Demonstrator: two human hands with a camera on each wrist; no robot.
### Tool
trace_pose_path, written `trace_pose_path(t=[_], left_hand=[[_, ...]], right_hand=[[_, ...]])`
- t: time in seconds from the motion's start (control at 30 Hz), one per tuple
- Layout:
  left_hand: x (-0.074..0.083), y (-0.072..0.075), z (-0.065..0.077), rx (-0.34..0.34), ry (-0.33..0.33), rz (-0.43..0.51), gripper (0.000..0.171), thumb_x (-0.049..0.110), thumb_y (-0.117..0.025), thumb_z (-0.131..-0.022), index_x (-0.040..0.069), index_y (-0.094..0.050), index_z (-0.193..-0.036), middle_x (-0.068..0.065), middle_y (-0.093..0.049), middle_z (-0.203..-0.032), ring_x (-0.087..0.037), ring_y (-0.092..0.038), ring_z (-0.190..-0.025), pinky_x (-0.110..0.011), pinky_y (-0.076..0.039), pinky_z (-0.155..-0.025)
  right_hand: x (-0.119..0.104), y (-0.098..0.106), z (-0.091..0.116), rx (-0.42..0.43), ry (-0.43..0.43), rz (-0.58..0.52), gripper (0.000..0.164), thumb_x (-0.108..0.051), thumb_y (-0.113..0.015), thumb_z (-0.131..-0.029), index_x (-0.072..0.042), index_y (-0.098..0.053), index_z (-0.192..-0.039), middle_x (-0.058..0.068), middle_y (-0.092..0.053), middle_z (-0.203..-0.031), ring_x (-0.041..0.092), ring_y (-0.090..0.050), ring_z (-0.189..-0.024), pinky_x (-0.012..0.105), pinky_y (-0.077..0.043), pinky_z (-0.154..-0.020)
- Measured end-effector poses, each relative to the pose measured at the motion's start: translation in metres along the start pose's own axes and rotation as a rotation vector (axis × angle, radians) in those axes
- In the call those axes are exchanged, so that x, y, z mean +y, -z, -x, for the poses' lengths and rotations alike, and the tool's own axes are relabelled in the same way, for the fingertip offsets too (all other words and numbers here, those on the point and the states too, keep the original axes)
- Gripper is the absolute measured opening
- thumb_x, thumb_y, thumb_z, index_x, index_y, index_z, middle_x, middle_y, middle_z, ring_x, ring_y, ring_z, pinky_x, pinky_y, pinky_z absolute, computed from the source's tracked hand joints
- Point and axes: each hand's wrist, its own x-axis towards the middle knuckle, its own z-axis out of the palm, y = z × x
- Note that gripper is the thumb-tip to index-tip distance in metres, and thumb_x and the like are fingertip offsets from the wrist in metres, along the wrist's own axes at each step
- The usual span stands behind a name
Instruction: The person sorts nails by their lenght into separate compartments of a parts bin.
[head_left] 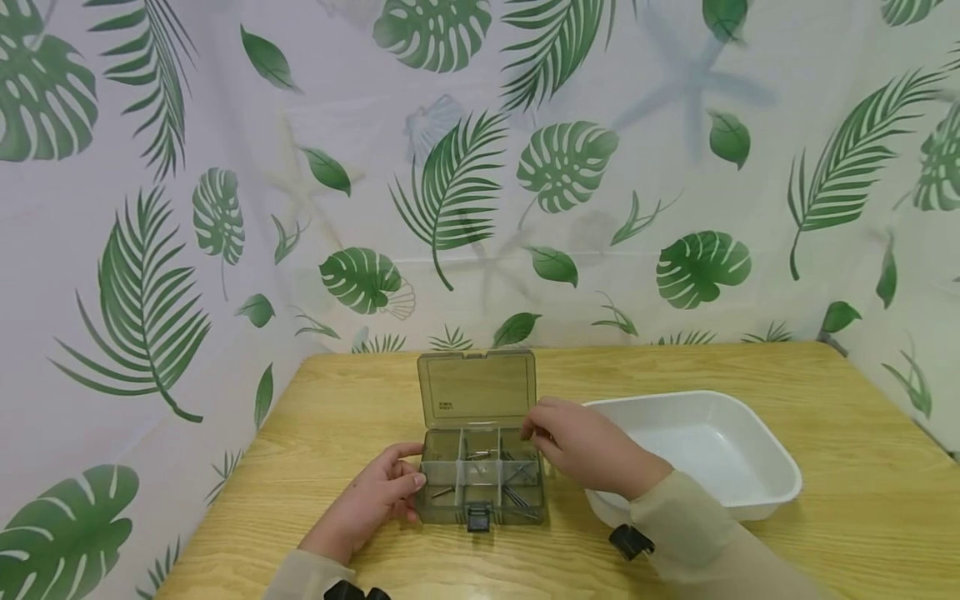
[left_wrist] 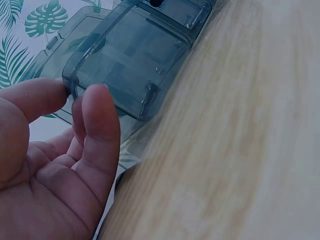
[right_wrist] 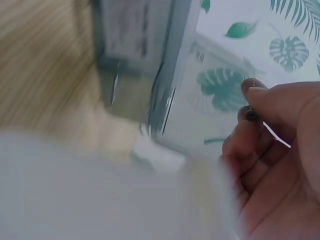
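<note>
A small smoky-grey compartment box [head_left: 480, 482] stands open on the wooden table [head_left: 825, 392], its lid [head_left: 477, 387] upright at the back. Several screws lie in its compartments; one screw [left_wrist: 146, 97] shows through the box [left_wrist: 135, 55] wall. My left hand [head_left: 415, 481] rests against the box's left side, with the thumb and a straight finger of the left hand [left_wrist: 75, 96] touching its corner. My right hand [head_left: 529, 433] hovers over the back right compartment. In the right wrist view the right hand [right_wrist: 249, 102] pinches a thin screw [right_wrist: 271, 132] beside the box [right_wrist: 140, 50].
A white plastic tray [head_left: 780, 467] sits right of the box, partly under my right forearm, and looks bare inside. A leaf-print curtain closes off the table's back and sides. The tray rim [right_wrist: 75, 190] is a blur in the right wrist view.
</note>
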Motion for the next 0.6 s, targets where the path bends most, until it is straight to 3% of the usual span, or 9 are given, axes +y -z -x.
trace_pose_path(t=[0.2, 0.33, 0.6], left_hand=[[0.001, -0.001, 0.001, 0.0, -0.003, 0.001, 0.06, 0.017, -0.059, -0.104, 0.001, -0.031, -0.154, -0.01, -0.053, -0.1, -0.018, -0.053, -0.076, -0.036, -0.057, -0.067], [0.002, -0.001, 0.001, 0.007, 0.0, 0.01, 0.059, 0.016, -0.06, -0.104, 0.001, -0.032, -0.154, -0.01, -0.053, -0.099, -0.018, -0.053, -0.075, -0.036, -0.057, -0.067], [0.004, -0.004, 0.002, -0.005, -0.01, 0.013, 0.06, 0.014, -0.059, -0.104, 0.001, -0.03, -0.154, -0.008, -0.053, -0.096, -0.016, -0.05, -0.07, -0.035, -0.056, -0.066]], right_hand=[[-0.018, -0.008, -0.023, -0.031, 0.063, 0.007, 0.016, -0.011, -0.057, -0.102, -0.017, -0.072, -0.104, -0.009, -0.061, -0.095, 0.007, -0.054, -0.08, 0.03, -0.051, -0.07], [-0.027, -0.013, -0.038, -0.071, 0.062, -0.009, 0.016, -0.012, -0.057, -0.102, -0.02, -0.071, -0.103, -0.011, -0.06, -0.093, 0.007, -0.053, -0.078, 0.031, -0.049, -0.07], [-0.041, -0.022, -0.065, -0.145, 0.088, -0.025, 0.016, -0.012, -0.057, -0.102, -0.016, -0.072, -0.105, -0.008, -0.064, -0.099, 0.009, -0.06, -0.088, 0.033, -0.054, -0.079]])
